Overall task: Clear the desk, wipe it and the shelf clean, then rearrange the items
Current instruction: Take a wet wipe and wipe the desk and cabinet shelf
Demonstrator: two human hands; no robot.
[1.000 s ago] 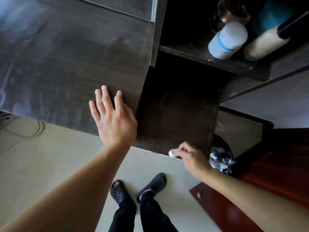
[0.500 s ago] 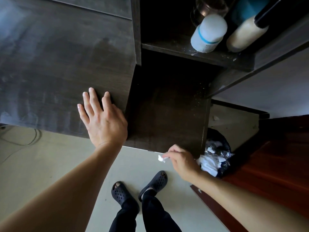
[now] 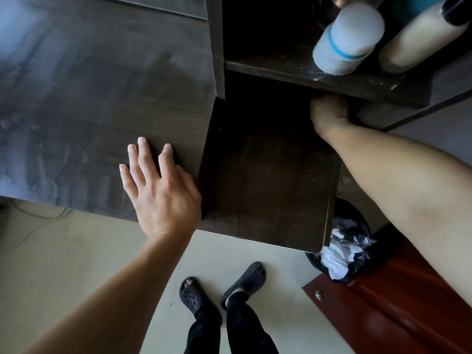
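Note:
My left hand [image 3: 161,192] lies flat with straight fingers on the dark wooden desk [image 3: 89,98], near its front right corner. The desk top shows pale streaks. To its right sits the lower shelf board [image 3: 265,175], dark and bare. My right hand [image 3: 328,113] reaches to the back of that board, under the upper shelf [image 3: 332,80]. Its fingers are hidden beneath the shelf edge, so whether it holds anything does not show. A pale blurred shape [image 3: 370,113] lies just right of that hand.
A white bottle with a blue band [image 3: 347,39] and a cream bottle with a dark cap [image 3: 419,37] stand on the dusty upper shelf. A black-lined bin with crumpled white paper [image 3: 344,249] stands on the floor by a red-brown panel [image 3: 396,302]. Cables [image 3: 38,221] trail at the left.
My right hand, which pinched a small white wad at the shelf's front edge, has moved up and back under the upper shelf. My left hand stays flat on the desk.

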